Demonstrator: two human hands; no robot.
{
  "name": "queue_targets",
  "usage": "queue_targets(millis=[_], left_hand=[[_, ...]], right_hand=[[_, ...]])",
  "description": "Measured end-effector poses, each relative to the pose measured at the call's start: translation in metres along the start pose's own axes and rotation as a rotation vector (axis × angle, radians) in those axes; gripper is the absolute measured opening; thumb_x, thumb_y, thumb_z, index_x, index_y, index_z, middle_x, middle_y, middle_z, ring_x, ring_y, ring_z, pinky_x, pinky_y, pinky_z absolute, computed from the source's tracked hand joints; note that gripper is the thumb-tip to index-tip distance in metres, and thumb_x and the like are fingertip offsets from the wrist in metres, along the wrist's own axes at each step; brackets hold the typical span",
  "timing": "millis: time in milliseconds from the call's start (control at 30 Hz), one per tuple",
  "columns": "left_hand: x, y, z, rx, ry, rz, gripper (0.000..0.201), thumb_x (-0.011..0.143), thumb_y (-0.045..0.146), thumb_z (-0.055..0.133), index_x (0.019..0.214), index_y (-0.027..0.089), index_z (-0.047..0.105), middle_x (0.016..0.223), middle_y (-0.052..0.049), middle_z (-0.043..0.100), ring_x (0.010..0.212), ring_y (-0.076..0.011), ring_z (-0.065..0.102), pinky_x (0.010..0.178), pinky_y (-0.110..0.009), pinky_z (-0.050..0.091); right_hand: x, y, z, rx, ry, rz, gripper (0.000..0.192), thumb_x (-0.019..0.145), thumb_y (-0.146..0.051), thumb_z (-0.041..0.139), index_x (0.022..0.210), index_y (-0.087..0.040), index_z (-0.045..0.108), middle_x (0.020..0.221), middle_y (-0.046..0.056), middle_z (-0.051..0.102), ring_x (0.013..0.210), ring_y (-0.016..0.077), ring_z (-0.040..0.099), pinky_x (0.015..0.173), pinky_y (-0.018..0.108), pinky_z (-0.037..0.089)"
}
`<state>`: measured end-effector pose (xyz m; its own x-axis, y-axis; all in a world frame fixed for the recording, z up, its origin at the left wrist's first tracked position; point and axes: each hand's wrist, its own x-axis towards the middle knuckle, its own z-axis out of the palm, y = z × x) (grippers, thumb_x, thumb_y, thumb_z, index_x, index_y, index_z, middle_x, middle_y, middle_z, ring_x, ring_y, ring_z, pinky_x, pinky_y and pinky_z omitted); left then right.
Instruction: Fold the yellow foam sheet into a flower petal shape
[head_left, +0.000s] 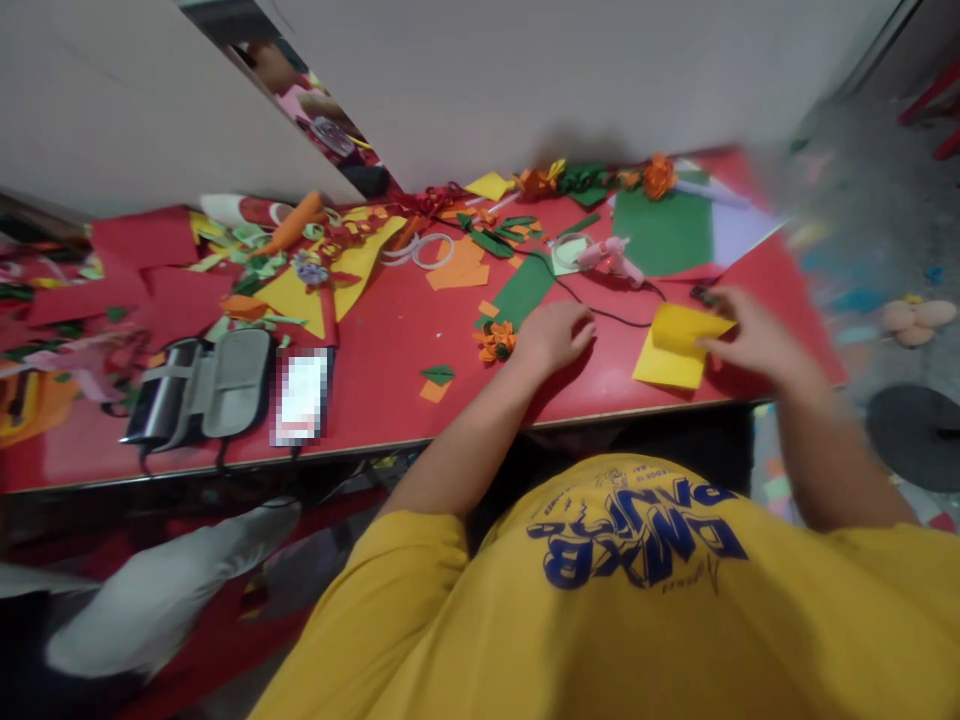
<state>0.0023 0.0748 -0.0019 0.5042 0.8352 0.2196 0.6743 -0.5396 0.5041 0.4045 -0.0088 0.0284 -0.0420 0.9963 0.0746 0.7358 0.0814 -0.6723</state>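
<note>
Paper-craft step: right hand pinches the folded yellow paper at the red table edge; left hand rests loosely curled, apparently empty, beside an orange paper flower. Next, pressing the crease needs both hands.

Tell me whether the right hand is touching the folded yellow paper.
Touching. The head view shows the right hand with its fingers lying on the right edge of the folded yellow paper, no gap between them.

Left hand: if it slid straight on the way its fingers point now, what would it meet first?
The left hand rests curled on the red table, fingers pointing right. Going straight on, it would likely meet the folded yellow paper held by the right hand; the black cord lies just beyond that line.
</note>
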Motion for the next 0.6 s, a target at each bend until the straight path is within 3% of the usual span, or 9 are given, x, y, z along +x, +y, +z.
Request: queue_targets(millis=[67, 133, 167, 233, 367, 500, 600], left_hand=[[0.009, -0.015, -0.008, 0.011, 0.064, -0.102, 0.013, 0.107, 0.036, 0.077, 0.105, 0.028, 0.088, 0.103, -0.011, 0.085, 0.093, -0.0308, 0.074, 0.090, -0.046, 0.059], [0.023, -0.023, -0.017, 0.089, 0.066, -0.199, 0.014, 0.108, 0.035, 0.077, 0.111, 0.028, 0.089, 0.113, -0.013, 0.085, 0.100, -0.0322, 0.075, 0.092, -0.047, 0.060], [0.030, -0.024, -0.020, 0.147, 0.032, -0.232, 0.019, 0.110, 0.035, 0.075, 0.118, 0.027, 0.090, 0.122, -0.014, 0.086, 0.109, -0.0342, 0.076, 0.095, -0.049, 0.060], [0.040, -0.021, -0.025, 0.224, -0.046, -0.249, 0.028, 0.114, 0.036, 0.070, 0.129, 0.025, 0.091, 0.138, -0.017, 0.084, 0.126, -0.0383, 0.076, 0.105, -0.053, 0.061], [0.048, -0.009, -0.024, 0.318, -0.145, -0.236, 0.046, 0.117, 0.044, 0.066, 0.151, 0.020, 0.085, 0.161, -0.021, 0.077, 0.150, -0.0454, 0.066, 0.124, -0.060, 0.057], [0.053, -0.008, -0.020, 0.348, -0.165, -0.236, 0.057, 0.119, 0.049, 0.062, 0.162, 0.015, 0.078, 0.171, -0.023, 0.071, 0.159, -0.0479, 0.060, 0.131, -0.063, 0.055], [0.065, -0.016, -0.015, 0.313, -0.145, -0.243, 0.058, 0.117, 0.049, 0.065, 0.162, 0.014, 0.077, 0.172, -0.026, 0.069, 0.161, -0.0498, 0.058, 0.133, -0.065, 0.052]], right_hand=[[0.029, -0.001, -0.013, 0.153, 0.049, -0.111, 0.092, 0.082, -0.061, 0.099, 0.162, -0.028, 0.068, 0.152, 0.016, 0.082, 0.134, 0.0407, 0.082, 0.115, 0.061, 0.070], [0.065, -0.011, -0.017, 0.218, 0.221, -0.170, 0.079, 0.093, -0.067, 0.089, 0.159, -0.027, 0.070, 0.150, 0.015, 0.082, 0.128, 0.0360, 0.081, 0.112, 0.057, 0.070], [0.085, -0.020, -0.014, 0.216, 0.230, -0.171, 0.071, 0.096, -0.067, 0.086, 0.152, -0.025, 0.074, 0.145, 0.015, 0.083, 0.125, 0.0350, 0.081, 0.112, 0.056, 0.069], [0.120, -0.041, 0.001, 0.122, 0.076, -0.089, 0.052, 0.102, -0.065, 0.083, 0.135, -0.024, 0.083, 0.135, 0.014, 0.087, 0.120, 0.0347, 0.082, 0.112, 0.055, 0.068], [0.163, -0.075, 0.046, -0.179, -0.198, -0.068, 0.036, 0.091, -0.046, 0.099, 0.117, -0.023, 0.089, 0.134, 0.015, 0.090, 0.120, 0.0384, 0.082, 0.109, 0.051, 0.064], [0.173, -0.080, 0.071, -0.252, -0.216, -0.161, 0.017, 0.102, -0.038, 0.087, 0.109, -0.023, 0.087, 0.128, 0.015, 0.092, 0.113, 0.0354, 0.081, 0.100, 0.046, 0.059], [0.174, -0.080, 0.077, -0.272, -0.155, -0.154, 0.019, 0.105, -0.039, 0.083, 0.098, -0.022, 0.083, 0.117, 0.015, 0.091, 0.103, 0.0333, 0.079, 0.090, 0.043, 0.054]])
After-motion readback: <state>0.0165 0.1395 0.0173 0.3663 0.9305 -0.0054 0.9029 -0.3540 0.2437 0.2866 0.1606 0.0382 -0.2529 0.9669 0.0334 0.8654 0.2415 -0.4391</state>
